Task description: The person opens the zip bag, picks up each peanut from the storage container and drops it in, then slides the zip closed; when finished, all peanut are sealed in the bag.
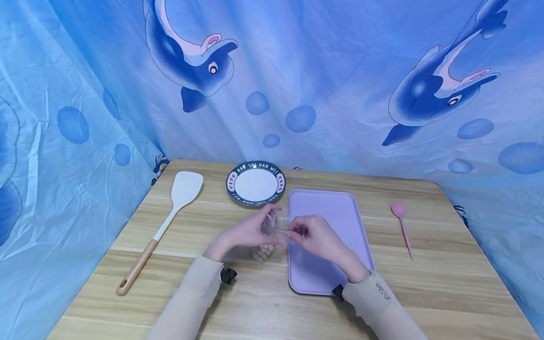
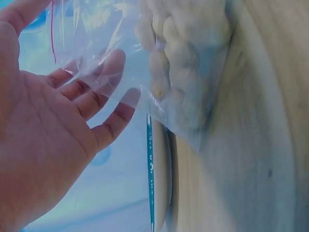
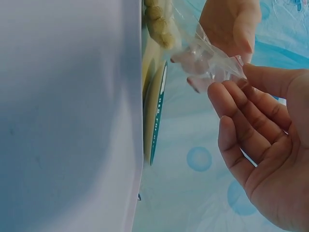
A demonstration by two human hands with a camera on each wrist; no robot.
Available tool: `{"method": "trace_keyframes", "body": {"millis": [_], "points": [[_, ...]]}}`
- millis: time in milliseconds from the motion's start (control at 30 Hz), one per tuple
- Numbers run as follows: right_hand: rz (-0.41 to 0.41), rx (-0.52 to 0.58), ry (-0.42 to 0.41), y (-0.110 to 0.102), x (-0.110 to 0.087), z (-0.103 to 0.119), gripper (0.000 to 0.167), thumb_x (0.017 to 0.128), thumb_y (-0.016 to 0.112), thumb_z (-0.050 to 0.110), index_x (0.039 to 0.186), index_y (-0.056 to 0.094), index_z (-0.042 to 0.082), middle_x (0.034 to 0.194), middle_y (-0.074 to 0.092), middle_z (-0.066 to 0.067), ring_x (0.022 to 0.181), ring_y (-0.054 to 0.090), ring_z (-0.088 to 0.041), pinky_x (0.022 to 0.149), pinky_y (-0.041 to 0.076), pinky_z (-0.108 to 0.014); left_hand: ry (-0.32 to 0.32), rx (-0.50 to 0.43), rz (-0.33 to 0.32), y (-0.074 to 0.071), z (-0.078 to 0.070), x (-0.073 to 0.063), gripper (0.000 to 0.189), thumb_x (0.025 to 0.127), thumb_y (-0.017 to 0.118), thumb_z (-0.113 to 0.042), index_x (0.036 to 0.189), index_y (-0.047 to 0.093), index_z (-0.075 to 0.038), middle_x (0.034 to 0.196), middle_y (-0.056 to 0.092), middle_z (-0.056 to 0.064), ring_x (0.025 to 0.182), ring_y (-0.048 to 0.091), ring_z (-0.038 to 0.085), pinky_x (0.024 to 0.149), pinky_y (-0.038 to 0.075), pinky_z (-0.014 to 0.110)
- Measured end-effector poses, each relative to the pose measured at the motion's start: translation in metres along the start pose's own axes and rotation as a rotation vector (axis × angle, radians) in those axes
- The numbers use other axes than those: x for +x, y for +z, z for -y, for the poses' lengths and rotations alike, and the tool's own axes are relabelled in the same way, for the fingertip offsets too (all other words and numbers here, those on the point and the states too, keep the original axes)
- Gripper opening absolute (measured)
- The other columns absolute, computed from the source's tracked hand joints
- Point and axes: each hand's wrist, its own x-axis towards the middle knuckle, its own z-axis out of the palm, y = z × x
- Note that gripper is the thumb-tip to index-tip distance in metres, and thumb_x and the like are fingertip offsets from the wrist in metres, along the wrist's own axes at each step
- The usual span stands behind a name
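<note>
A clear zip bag (image 1: 281, 221) with a red line at its mouth hangs above the table, between my hands. Pale, rounded, lumpy pieces (image 2: 179, 63) fill its lower part; their kind is unclear. My right hand (image 1: 318, 237) pinches the bag's mouth between thumb and fingertips, over the tray's left edge. Behind the plastic, the spread fingers of my left hand (image 1: 248, 230) touch the bag, their tips showing through it in the left wrist view. The left thumb stands apart from those fingers.
A lilac tray (image 1: 316, 271) lies beneath my right hand. Behind the bag is a round plate (image 1: 255, 185) with a dark patterned rim. A white spatula (image 1: 172, 222) with a wooden handle lies left; a pink spoon (image 1: 401, 222) lies right. Blue curtain (image 1: 340, 71) surrounds the table.
</note>
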Motion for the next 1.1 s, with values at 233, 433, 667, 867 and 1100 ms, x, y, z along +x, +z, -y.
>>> {"method": "trace_keyframes", "body": {"millis": [233, 433, 667, 867, 1100], "points": [[-0.045, 0.067, 0.041, -0.003, 0.001, -0.003, 0.009, 0.088, 0.077, 0.010, 0.080, 0.072, 0.013, 0.073, 0.067, 0.009, 0.064, 0.061, -0.004, 0.059, 0.055, -0.025, -0.002, -0.002, -0.025, -0.007, -0.003, -0.002, 0.084, 0.083, 0.079, -0.043, 0.148, 0.038, -0.010, 0.119, 0.059, 0.006, 0.099, 0.060, 0.016, 0.091, 0.052, 0.041], [-0.072, 0.118, 0.050, -0.006, 0.001, -0.005, 0.009, 0.090, 0.075, 0.009, 0.083, 0.072, 0.014, 0.074, 0.067, 0.009, 0.066, 0.063, -0.006, 0.060, 0.057, -0.033, 0.068, -0.003, -0.080, -0.009, 0.000, 0.000, 0.057, 0.085, 0.080, -0.031, 0.130, 0.055, -0.006, 0.111, 0.065, 0.010, 0.093, 0.061, 0.016, 0.084, 0.054, 0.037], [-0.100, 0.181, 0.066, -0.009, 0.002, -0.004, 0.006, 0.090, 0.075, 0.012, 0.085, 0.073, 0.013, 0.077, 0.069, 0.009, 0.071, 0.065, -0.008, 0.063, 0.057, -0.036, 0.098, 0.006, -0.153, -0.011, 0.000, 0.001, 0.033, 0.082, 0.083, -0.028, 0.098, 0.062, -0.009, 0.092, 0.066, -0.003, 0.082, 0.062, 0.014, 0.075, 0.055, 0.033], [-0.115, 0.241, 0.070, -0.011, 0.002, -0.002, 0.004, 0.088, 0.077, 0.011, 0.086, 0.074, 0.008, 0.079, 0.072, 0.005, 0.072, 0.069, -0.014, 0.065, 0.057, -0.031, 0.083, -0.006, -0.148, -0.011, -0.003, -0.001, 0.030, 0.082, 0.083, -0.032, 0.096, 0.064, -0.013, 0.093, 0.066, -0.005, 0.082, 0.064, 0.013, 0.075, 0.056, 0.032], [-0.116, 0.398, 0.145, -0.009, 0.004, -0.006, 0.006, 0.087, 0.076, 0.006, 0.090, 0.073, 0.002, 0.083, 0.073, -0.006, 0.078, 0.070, -0.040, 0.069, 0.058, -0.028, 0.049, -0.092, -0.123, -0.010, -0.006, 0.000, 0.022, 0.084, 0.081, -0.030, 0.098, 0.069, -0.018, 0.096, 0.069, -0.005, 0.084, 0.068, 0.013, 0.077, 0.058, 0.031]]}}
